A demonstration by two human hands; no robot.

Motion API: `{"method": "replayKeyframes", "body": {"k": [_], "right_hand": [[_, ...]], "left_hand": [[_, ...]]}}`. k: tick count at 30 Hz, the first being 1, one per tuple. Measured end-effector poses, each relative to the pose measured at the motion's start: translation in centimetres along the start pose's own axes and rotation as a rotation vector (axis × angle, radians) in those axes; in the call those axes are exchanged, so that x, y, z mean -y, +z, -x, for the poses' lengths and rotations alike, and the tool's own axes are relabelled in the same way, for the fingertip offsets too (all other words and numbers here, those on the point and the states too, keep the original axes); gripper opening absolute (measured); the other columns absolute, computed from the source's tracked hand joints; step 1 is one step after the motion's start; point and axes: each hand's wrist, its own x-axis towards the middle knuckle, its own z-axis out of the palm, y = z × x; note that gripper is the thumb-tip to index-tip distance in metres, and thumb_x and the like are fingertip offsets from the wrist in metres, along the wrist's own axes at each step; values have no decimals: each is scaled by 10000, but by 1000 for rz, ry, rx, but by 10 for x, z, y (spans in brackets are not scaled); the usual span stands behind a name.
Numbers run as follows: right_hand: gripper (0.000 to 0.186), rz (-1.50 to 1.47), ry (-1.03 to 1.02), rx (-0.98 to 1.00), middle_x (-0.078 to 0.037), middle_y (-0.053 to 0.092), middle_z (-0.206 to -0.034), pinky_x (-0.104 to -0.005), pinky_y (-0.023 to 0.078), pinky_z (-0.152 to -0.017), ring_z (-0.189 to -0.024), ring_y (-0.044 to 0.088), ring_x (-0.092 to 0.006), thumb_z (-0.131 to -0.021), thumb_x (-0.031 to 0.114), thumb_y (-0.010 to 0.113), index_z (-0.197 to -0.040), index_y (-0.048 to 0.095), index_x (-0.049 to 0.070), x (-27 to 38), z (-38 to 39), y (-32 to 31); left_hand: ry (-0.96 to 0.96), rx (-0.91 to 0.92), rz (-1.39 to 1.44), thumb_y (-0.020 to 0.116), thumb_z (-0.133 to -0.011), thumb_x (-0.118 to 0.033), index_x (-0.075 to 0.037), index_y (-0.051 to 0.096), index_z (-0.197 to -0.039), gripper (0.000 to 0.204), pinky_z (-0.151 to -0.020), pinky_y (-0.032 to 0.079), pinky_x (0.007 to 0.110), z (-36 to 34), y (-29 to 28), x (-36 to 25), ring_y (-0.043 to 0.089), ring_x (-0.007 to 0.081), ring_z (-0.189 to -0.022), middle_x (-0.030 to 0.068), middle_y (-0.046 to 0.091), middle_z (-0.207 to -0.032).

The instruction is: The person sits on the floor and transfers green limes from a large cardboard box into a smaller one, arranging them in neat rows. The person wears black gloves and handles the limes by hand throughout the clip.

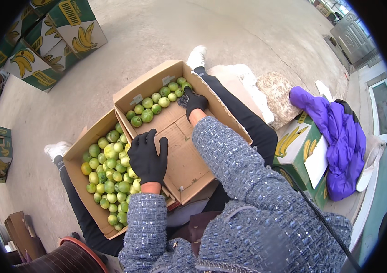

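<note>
Small round green fruits, kind not certain, fill the left cardboard box (76, 152), some of them yellowish. A second cardboard box (189, 175) overlaps its right side; rows of green fruits (147, 103) line its far end. My left hand (148, 157), in a black glove, is over the right part of the full box by the shared wall. Its fingers stretch out with the thumb apart. At the far right corner of the second box, my right hand (193, 100), gloved too, has its fingers curled at a green fruit (186, 85) beside the end row. The glove partly hides its grip.
Both boxes sit between my outstretched legs. Green-and-white banana cartons (84, 34) are stacked at the far left. A purple jacket (334, 136) drapes over another carton (300, 141) at right, near a rough stone block (275, 98). A brown round container (66, 257) stands lower left.
</note>
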Motion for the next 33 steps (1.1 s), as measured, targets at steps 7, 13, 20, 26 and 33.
{"method": "replayKeyframes", "body": {"k": [7,13,20,26,33], "right_hand": [[506,-203,210,212,-253,588,-1185,-386,524,-875,-1035,613,-326,-858,235,691,-1251,545,-49,-1,-31,-24],[324,-236,165,787,-163,646,-1018,-330,583,-772,-886,662,-256,-903,172,634,-1145,604,-41,-3,56,-29],[313,688,-497,840,-118,703,-862,-312,524,-674,-721,667,-192,-865,287,672,-1033,672,23,-16,111,-28],[309,901,-581,734,-134,706,-875,-342,526,-712,-776,678,-237,-858,294,666,-1067,676,67,-7,101,-29],[285,881,-625,777,-136,705,-891,-352,522,-732,-801,675,-257,-867,287,656,-1059,680,78,-13,100,-31]], "left_hand": [[24,-48,52,636,-871,-326,-131,667,-1086,292,-860,446,390,-3,5,-7,590,274,-1009,72,661,-1032],[-118,-204,511,600,-909,-122,-96,643,-1161,257,-929,455,370,-3,-17,22,596,279,-1044,132,644,-1099],[-553,179,628,669,-859,-200,-64,621,-1218,388,-927,477,332,7,-34,183,621,251,-1064,137,648,-1158],[-379,396,232,727,-708,-392,-182,531,-1339,693,-997,431,444,1,3,185,536,378,-1164,188,556,-1279],[-548,620,-236,687,-696,-353,-262,523,-1324,655,-944,477,435,-38,2,147,553,349,-1141,136,590,-1227]]}}
